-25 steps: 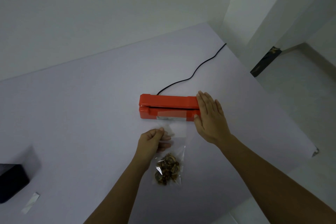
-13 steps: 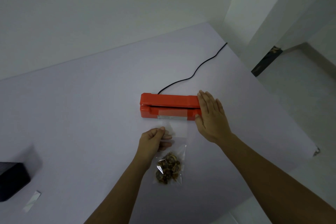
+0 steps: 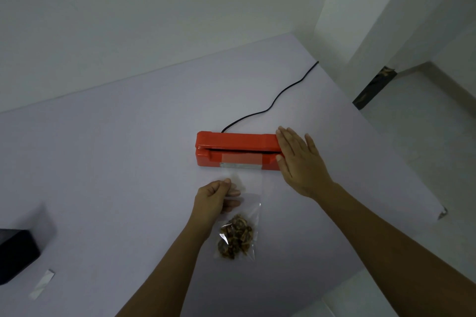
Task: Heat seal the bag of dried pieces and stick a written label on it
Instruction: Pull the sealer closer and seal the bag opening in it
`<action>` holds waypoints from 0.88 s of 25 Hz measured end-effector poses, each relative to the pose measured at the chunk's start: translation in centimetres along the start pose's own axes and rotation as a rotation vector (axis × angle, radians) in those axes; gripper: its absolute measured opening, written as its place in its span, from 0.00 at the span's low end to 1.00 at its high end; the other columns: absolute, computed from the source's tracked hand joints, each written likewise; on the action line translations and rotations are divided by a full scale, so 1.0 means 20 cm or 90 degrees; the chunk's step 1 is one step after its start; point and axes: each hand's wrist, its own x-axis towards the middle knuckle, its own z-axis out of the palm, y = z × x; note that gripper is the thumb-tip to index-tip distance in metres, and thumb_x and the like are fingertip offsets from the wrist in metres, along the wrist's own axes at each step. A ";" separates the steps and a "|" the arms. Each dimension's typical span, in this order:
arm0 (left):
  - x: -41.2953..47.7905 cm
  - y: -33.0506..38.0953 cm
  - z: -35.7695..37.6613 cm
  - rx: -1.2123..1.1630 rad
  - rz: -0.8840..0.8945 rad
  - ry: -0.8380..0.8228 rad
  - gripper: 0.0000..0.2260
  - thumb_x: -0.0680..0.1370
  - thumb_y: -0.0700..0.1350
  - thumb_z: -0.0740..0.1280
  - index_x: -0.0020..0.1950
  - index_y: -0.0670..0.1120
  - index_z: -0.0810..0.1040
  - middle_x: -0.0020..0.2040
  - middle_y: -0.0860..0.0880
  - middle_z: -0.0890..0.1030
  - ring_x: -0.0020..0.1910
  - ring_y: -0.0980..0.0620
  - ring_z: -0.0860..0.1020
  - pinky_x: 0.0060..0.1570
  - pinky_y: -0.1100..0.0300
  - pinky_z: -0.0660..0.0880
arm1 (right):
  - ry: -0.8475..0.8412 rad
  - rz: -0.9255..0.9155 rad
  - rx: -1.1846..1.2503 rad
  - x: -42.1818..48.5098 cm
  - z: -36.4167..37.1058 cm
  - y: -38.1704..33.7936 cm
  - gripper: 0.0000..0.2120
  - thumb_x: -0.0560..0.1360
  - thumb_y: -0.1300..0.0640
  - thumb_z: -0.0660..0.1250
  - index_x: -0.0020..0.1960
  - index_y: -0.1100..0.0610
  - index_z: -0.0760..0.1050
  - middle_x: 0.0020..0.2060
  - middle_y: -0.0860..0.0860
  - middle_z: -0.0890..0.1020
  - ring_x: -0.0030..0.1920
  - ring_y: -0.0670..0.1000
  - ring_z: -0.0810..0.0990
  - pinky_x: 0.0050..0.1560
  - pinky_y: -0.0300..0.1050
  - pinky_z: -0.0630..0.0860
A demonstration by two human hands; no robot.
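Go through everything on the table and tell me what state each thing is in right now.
Heat sealer: arm slightly raised, bag mouth in the slot.
Bag of dried pieces: flat on table.
Left hand: pinching the bag's edge.
Right hand: flat, on the sealer's right end.
Black cord: trailing off the table.
Label strip: lying unused.

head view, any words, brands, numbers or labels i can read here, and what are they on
None can be read.
Silver strip on the front of the red heat sealer: any print is too small and blurred to read.
White paper strip near the black box: shows no writing.
Clear bag of dried pieces: no label or print shows.
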 end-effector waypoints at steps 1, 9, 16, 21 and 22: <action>0.00 0.00 0.00 -0.001 0.001 -0.002 0.12 0.79 0.45 0.61 0.44 0.40 0.80 0.38 0.45 0.85 0.38 0.44 0.83 0.40 0.52 0.77 | -0.001 -0.022 -0.035 0.01 -0.03 0.02 0.25 0.77 0.52 0.49 0.70 0.62 0.63 0.68 0.57 0.71 0.68 0.56 0.70 0.68 0.59 0.54; -0.02 0.03 0.01 0.007 0.010 -0.006 0.13 0.80 0.46 0.61 0.48 0.37 0.80 0.41 0.42 0.84 0.32 0.52 0.83 0.34 0.61 0.79 | 0.039 -0.078 0.128 0.20 -0.41 0.05 0.25 0.78 0.46 0.51 0.70 0.59 0.64 0.63 0.56 0.75 0.64 0.54 0.72 0.71 0.51 0.51; -0.04 0.06 0.01 -0.003 -0.007 -0.008 0.13 0.80 0.45 0.61 0.47 0.37 0.79 0.42 0.42 0.84 0.30 0.53 0.82 0.26 0.67 0.75 | 0.103 -0.227 0.239 0.46 -0.72 -0.30 0.21 0.76 0.48 0.59 0.64 0.60 0.71 0.58 0.54 0.79 0.60 0.51 0.74 0.71 0.46 0.49; -0.05 0.06 0.00 0.005 -0.010 -0.002 0.12 0.80 0.46 0.61 0.46 0.39 0.80 0.41 0.44 0.85 0.31 0.53 0.82 0.27 0.66 0.75 | 0.104 -0.302 0.227 0.64 -0.75 -0.56 0.22 0.76 0.47 0.62 0.63 0.60 0.72 0.58 0.54 0.79 0.60 0.51 0.75 0.71 0.46 0.51; -0.04 0.06 0.00 0.008 -0.011 -0.001 0.12 0.80 0.46 0.61 0.47 0.39 0.80 0.41 0.44 0.85 0.31 0.52 0.82 0.27 0.66 0.74 | 0.094 -0.314 0.222 0.67 -0.76 -0.61 0.22 0.76 0.47 0.62 0.65 0.59 0.71 0.60 0.54 0.78 0.62 0.51 0.75 0.72 0.46 0.51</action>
